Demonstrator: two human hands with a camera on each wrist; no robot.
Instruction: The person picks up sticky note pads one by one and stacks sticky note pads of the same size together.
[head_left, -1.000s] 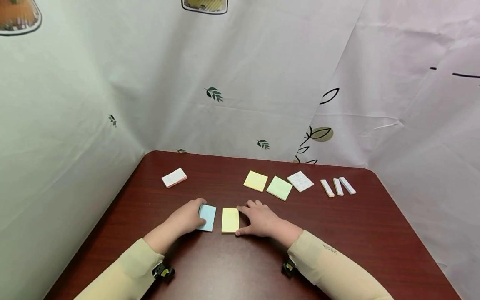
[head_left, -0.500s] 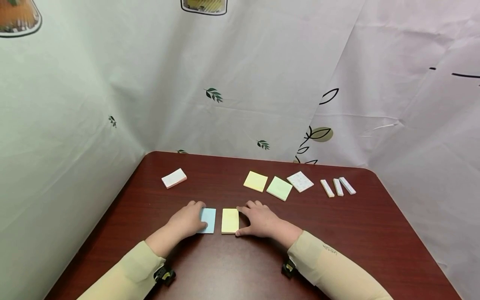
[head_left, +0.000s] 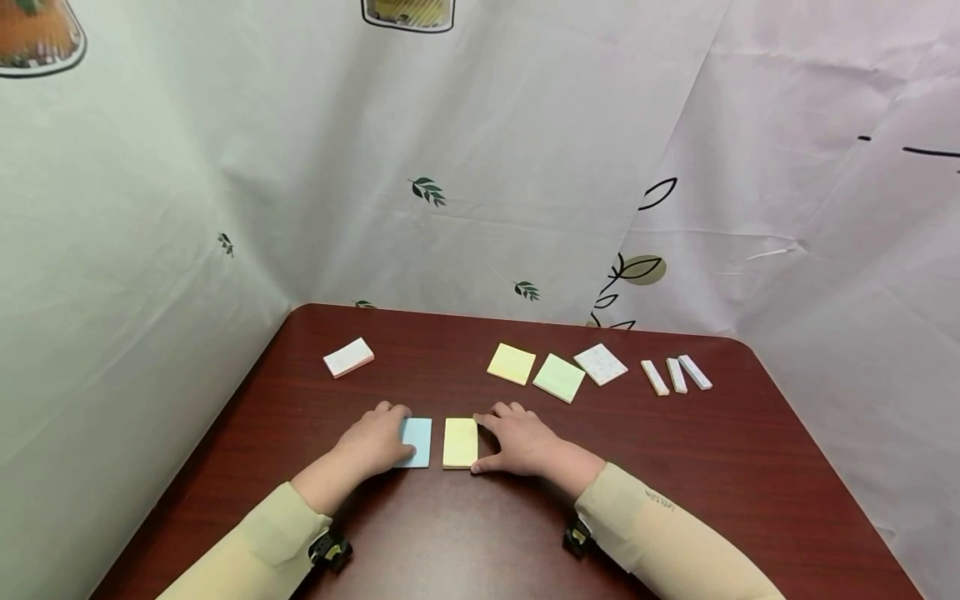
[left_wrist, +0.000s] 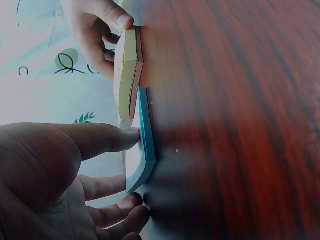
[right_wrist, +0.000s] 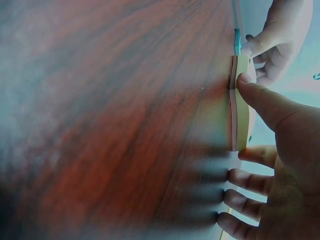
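Note:
A light blue sticky note pad (head_left: 422,443) lies flat on the table, and my left hand (head_left: 373,437) holds it with the thumb on its near part and a finger at its far edge. Just to its right, across a narrow gap, is a yellow sticky note pad (head_left: 460,442). My right hand (head_left: 521,442) grips that pad between thumb and index finger at its right corners. In the right wrist view a pinkish layer (right_wrist: 233,120) shows under the yellow one. The other right fingers (right_wrist: 245,202) rest on the table. My left palm covers the blue pad's left part.
Farther back lie a white-topped pad (head_left: 348,357), a square yellow pad (head_left: 512,363), a pale green pad (head_left: 559,377) and a patterned white pad (head_left: 601,363). Three narrow strip-shaped pieces (head_left: 677,375) lie at the back right. White printed sheets (head_left: 480,167) border the table.
The blue pad has turned from slightly tilted to straight and shifted a little toward me, with my left hand on it. My right hand and the yellow pad have stayed in place.

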